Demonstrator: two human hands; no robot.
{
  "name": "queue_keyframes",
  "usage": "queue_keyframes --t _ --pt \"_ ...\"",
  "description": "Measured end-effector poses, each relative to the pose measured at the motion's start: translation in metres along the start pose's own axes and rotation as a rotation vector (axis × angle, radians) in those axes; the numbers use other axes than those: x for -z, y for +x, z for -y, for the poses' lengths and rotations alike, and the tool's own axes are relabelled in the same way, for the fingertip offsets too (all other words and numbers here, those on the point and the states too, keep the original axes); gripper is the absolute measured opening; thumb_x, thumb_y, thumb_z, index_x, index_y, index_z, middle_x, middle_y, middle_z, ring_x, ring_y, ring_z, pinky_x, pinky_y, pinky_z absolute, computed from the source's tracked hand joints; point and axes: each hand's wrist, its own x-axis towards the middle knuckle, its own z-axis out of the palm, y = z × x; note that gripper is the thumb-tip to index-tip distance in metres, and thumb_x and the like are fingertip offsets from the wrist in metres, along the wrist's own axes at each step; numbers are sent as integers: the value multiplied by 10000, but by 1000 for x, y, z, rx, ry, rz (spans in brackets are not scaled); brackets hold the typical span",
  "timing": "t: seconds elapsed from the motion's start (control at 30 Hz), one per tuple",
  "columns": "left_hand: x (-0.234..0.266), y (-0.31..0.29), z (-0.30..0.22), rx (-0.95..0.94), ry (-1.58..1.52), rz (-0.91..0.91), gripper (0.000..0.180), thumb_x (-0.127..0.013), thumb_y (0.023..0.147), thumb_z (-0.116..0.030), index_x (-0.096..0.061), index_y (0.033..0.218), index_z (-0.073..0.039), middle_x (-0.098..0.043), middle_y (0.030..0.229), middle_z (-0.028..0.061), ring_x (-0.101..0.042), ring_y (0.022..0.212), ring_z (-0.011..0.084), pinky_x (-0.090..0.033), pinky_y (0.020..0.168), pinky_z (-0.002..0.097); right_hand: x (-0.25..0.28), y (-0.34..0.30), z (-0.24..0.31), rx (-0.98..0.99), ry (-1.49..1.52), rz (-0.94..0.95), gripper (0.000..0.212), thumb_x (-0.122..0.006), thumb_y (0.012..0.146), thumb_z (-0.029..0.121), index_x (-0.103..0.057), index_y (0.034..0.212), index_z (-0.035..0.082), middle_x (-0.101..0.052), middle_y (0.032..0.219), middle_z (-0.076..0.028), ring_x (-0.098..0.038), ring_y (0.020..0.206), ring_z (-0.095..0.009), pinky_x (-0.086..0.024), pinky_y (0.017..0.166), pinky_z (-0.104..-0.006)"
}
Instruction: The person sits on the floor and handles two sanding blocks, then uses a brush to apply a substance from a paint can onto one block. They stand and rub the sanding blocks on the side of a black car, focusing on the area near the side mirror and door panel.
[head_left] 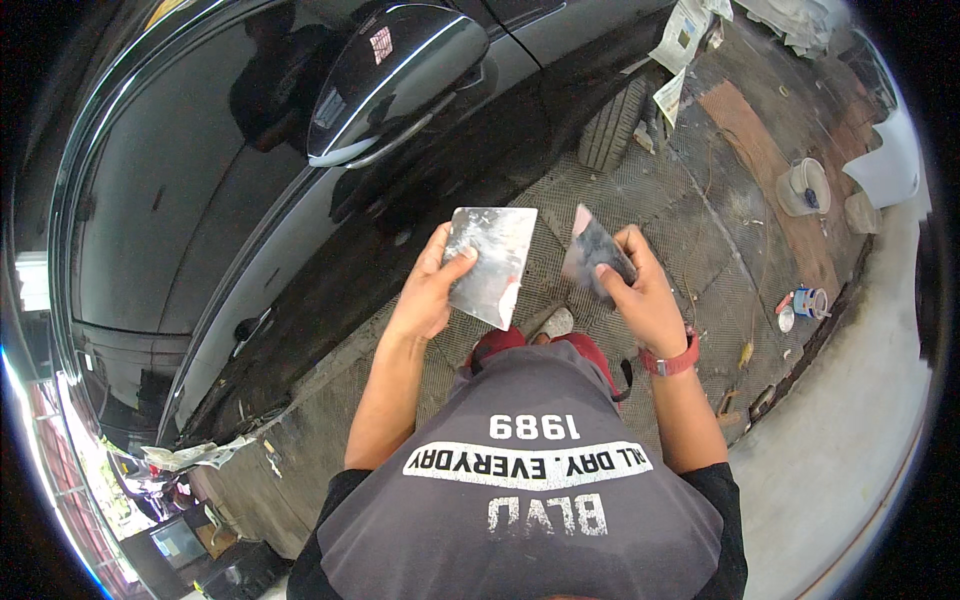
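My left hand point(425, 295) grips a flat, shiny grey putty board point(492, 255) by its left side, thumb on top. Whitish smears cover its face, and a pale pink dab sits at the lower right corner. In my right hand point(648, 298) is a thin, dark putty spreader point(597, 248), pinched between thumb and fingers. Pink paste shows on its upper tip; its lower left edge is blurred. The two tools are held apart, in front of my body. To the left stands a black car with its side mirror point(400, 85) folded out near the board.
A tyre point(612, 125) and masking newspaper point(685, 40) are by the car's far end. On the right of the patterned floor point(680, 220) stand a whitish bucket point(803, 188) and a small open can point(810, 303). A pale wall point(850, 400) runs along the right.
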Motion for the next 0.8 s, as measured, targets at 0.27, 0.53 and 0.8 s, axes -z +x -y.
queue_keyframes --t 0.27,0.53,0.8 --pt "-12 0 9 -293 492 -253 365 -631 1102 -162 -546 1433 -33 -685 1258 94 -636 1149 165 -499 1034 339 -63 -3 24 535 -890 104 591 -664 873 33 -706 1426 235 -632 1474 -119 -526 1457 -364 -325 1253 -614" --pt "11 1 43 -293 -33 -547 383 -614 1097 -113 -501 1460 -60 -658 1302 82 -643 1167 172 -534 1037 364 -56 -17 57 645 -720 324 606 -694 861 14 -709 1412 266 -574 1542 -114 -515 1479 -369 -289 1254 -702" --pt "-12 7 20 -308 -200 -263 351 -607 1109 -89 -508 1445 -79 -662 1317 52 -656 1201 149 -552 1048 359 -58 -1 -4 466 -789 206 639 -595 929 -25 -551 1535 176 -479 1558 -262 -563 1400 -491 -586 1033 -530"
